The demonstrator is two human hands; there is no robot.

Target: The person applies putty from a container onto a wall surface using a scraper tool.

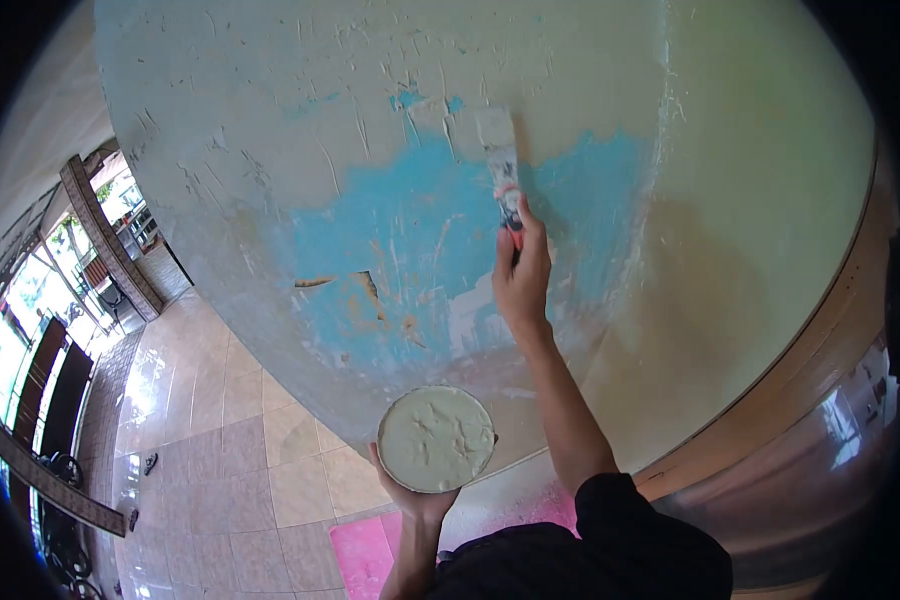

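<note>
My right hand (521, 268) is closed around the red and dark handle of a putty knife (501, 155), whose whitish blade points up against the wall (590, 70). Behind and around this hand the wall shows a large bare blue patch (400, 215) with cracks and torn spots, bordered by grey-green coating. Lower down, my left hand (417, 492) holds a round tub (436, 440) of pale, lumpy paste from below, its open top facing me. The fingers of this hand are mostly hidden by the tub.
Tiled floor (210, 420) lies at the lower left, with a pink sheet (365, 555) near my body. A pillar (112, 240) and dark benches (45, 385) stand at the far left. A brown wooden edge (770, 400) runs along the right.
</note>
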